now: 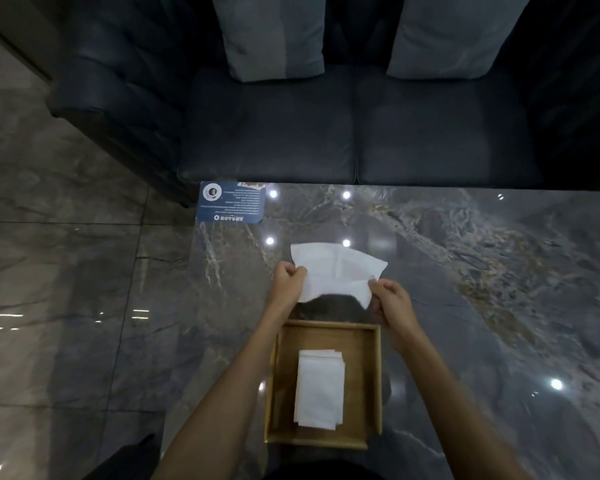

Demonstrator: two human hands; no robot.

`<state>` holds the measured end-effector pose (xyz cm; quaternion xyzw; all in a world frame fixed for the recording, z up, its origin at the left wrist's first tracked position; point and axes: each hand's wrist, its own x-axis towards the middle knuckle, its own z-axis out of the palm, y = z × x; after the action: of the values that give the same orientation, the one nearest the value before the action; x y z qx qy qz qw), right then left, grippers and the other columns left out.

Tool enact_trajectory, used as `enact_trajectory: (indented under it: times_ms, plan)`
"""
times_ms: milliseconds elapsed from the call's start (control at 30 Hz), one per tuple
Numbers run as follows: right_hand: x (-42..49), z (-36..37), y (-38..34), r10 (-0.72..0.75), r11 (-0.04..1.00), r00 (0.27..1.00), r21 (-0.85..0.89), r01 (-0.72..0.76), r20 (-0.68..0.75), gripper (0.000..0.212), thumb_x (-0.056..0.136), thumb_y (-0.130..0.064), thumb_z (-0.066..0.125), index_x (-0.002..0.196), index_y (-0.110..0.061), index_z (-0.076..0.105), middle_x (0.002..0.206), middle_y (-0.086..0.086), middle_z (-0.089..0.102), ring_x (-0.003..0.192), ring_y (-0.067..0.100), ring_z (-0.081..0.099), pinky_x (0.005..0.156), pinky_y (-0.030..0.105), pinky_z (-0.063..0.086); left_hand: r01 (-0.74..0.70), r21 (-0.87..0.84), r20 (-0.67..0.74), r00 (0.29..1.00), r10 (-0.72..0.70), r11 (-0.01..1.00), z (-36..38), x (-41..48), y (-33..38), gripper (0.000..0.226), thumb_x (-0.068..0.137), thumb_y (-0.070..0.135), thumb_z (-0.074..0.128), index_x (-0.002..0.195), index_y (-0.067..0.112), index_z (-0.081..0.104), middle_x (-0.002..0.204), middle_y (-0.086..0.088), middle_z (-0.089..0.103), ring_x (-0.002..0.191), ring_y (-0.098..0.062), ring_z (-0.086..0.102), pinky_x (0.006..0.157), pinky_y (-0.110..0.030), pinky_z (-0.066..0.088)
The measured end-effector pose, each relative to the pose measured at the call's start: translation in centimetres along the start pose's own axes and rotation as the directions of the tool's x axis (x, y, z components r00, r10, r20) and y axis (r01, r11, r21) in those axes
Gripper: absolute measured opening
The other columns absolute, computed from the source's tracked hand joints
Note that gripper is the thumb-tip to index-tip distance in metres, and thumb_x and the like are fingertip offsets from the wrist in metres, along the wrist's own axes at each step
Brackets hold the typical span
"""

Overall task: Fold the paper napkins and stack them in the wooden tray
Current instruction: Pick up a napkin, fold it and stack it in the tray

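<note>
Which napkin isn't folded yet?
The open napkin pinched between the left hand and right hand, beyond the wooden tray. The others lie as a folded stack inside it.

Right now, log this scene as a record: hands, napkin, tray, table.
left hand: pinches the left edge of the open napkin
right hand: pinches the napkin's near right corner
open napkin: white, spread between both hands, beyond the tray
wooden tray: on the table, nearest the person
folded stack: white napkins lying flat inside the tray
table: dark marble, blue card at its far left corner
</note>
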<state>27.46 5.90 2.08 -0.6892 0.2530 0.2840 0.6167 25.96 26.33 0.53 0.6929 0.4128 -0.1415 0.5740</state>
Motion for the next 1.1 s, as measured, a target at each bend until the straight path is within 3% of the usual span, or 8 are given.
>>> enact_trajectory:
  times_ms: [67, 200, 367, 600, 767, 900, 1000, 1100]
  plan:
    - [-2.2, -0.3, -0.2, 0.01, 0.98, 0.991, -0.2, 0.017, 0.133, 0.015, 0.097, -0.017, 0.059, 0.084, -0.01, 0.055, 0.065, 0.004, 0.053, 0.058, 0.016, 0.048, 0.049, 0.023, 0.039, -0.045, -0.111, 0.045, 0.998, 0.05, 0.993, -2.0, -2.2, 2.9, 0.017, 0.092, 0.008, 0.055, 0.103, 0.015, 0.045, 0.103, -0.008, 0.058, 0.083, -0.018, 0.057, 0.067, -0.029, 0.047]
    - [-5.2, -0.7, -0.2, 0.098, 0.569, 0.971, -0.813, 0.124, 0.216, 0.016, 0.095, -0.023, 0.053, 0.088, -0.011, 0.06, 0.088, 0.008, 0.065, 0.079, 0.021, 0.062, 0.077, 0.041, 0.055, -0.292, 0.044, 0.264, 0.926, 0.271, 0.955, -7.2, -8.9, 10.7, 0.03, 0.092, 0.005, 0.052, 0.12, 0.017, 0.048, 0.094, -0.003, 0.064, 0.072, -0.013, 0.059, 0.064, -0.028, 0.048]
    - [-11.1, 1.1, -9.3, -0.373, 0.889, 0.87, -0.145, 0.435, 0.322, 0.067, 0.093, -0.043, 0.062, 0.149, -0.027, 0.028, 0.141, -0.001, 0.047, 0.121, 0.014, 0.053, 0.1, 0.035, 0.047, -0.547, 0.09, 0.504, 0.746, 0.435, 0.832, -14.2, -17.7, 17.6, 0.028, 0.093, 0.011, 0.058, 0.118, 0.025, 0.057, 0.082, -0.008, 0.066, 0.072, -0.017, 0.058, 0.065, -0.031, 0.046]
    - [-21.8, 4.4, -15.6, -0.599, 0.798, 0.681, 0.25, 0.548, 0.421, 0.063, 0.086, -0.025, 0.073, 0.135, -0.048, 0.042, 0.11, 0.023, 0.07, 0.092, 0.041, 0.071, 0.071, 0.049, 0.061, -0.662, -0.052, 0.476, 0.642, 0.602, 0.747, -20.8, -26.1, 20.4, 0.039, 0.096, 0.011, 0.057, 0.134, 0.022, 0.055, 0.078, 0.004, 0.071, 0.069, -0.003, 0.066, 0.062, -0.015, 0.05]
    - [-27.1, 2.9, -19.4, -0.809, 0.58, 0.581, 0.279, 0.765, 0.091, 0.037, 0.095, -0.025, 0.066, 0.125, -0.043, 0.054, 0.112, 0.028, 0.065, 0.087, 0.052, 0.062, 0.073, 0.061, 0.054, -0.618, -0.49, 0.102, 0.66, 0.745, 0.615, -20.4, -27.7, 18.5, 0.051, 0.095, 0.048, 0.047, 0.14, 0.023, 0.052, 0.13, 0.001, 0.065, 0.119, -0.011, 0.062, 0.1, -0.025, 0.051]
    - [-29.3, -1.4, -23.2, -0.852, 0.514, 0.519, 0.088, 0.853, -0.065, 0.01, 0.095, -0.023, 0.066, 0.101, -0.03, 0.068, 0.087, 0.023, 0.065, 0.071, 0.026, 0.055, 0.067, 0.045, 0.052, -0.562, -0.474, 0.038, 0.756, 0.654, 0.678, -16.0, -31.2, 17.7, 0.047, 0.104, 0.04, 0.038, 0.15, 0.04, 0.033, 0.152, -0.01, 0.045, 0.131, -0.011, 0.049, 0.093, -0.011, 0.05]
    - [-30.1, -4.8, -24.9, -0.845, 0.53, 0.528, -0.006, 0.848, -0.083, 0.007, 0.095, -0.03, 0.064, 0.097, -0.033, 0.07, 0.09, -0.001, 0.07, 0.081, 0.021, 0.066, 0.073, 0.036, 0.056, -0.619, -0.499, 0.151, 0.627, 0.764, 0.606, -13.9, -33.8, 18.9, 0.073, 0.091, 0.011, 0.061, 0.143, 0.054, 0.032, 0.121, -0.019, 0.069, 0.103, -0.029, 0.073, 0.077, -0.04, 0.062]
    - [-30.4, -8.1, -26.2, -0.809, 0.586, 0.587, -0.012, 0.81, 0.026, 0.016, 0.093, -0.047, 0.061, 0.108, -0.044, 0.066, 0.106, -0.005, 0.072, 0.1, 0.023, 0.07, 0.087, 0.044, 0.059, -0.773, -0.285, 0.112, 0.56, 0.821, 0.567, -12.1, -35.4, 21.0, 0.051, 0.086, 0.008, 0.071, 0.127, 0.038, 0.061, 0.114, -0.001, 0.074, 0.104, -0.023, 0.072, 0.079, -0.032, 0.06]
